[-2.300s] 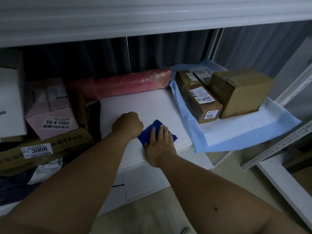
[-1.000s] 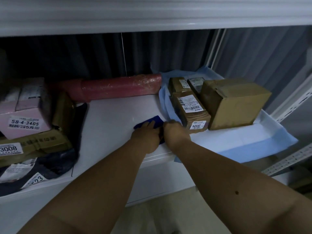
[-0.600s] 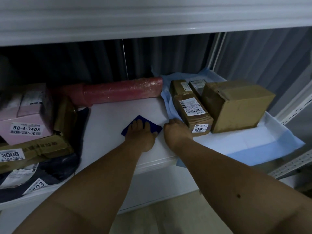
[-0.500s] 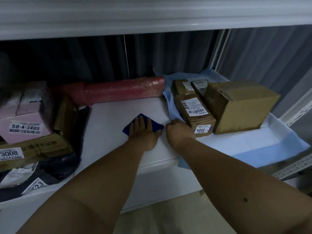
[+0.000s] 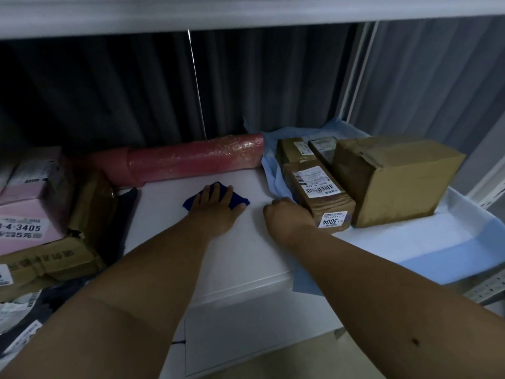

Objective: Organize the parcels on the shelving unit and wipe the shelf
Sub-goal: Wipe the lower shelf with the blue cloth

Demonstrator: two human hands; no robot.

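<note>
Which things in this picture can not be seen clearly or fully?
- Blue cloth, head view: the left hand covers its middle.
- Right hand fingers: curled under at the parcel labelled 3004; a grip cannot be told.
- Pink box: cut off by the left edge.
- Small print on the barcode label: too small.
- Dark bags: too dim.

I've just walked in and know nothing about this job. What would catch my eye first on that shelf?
Probably the left hand pressed flat on a dark blue cloth in the middle of the white shelf. Behind it lies a long red roll wrapped in shiny film. To the right, brown boxes sit on a pale blue sheet, the right hand against the one labelled 3004.
</note>
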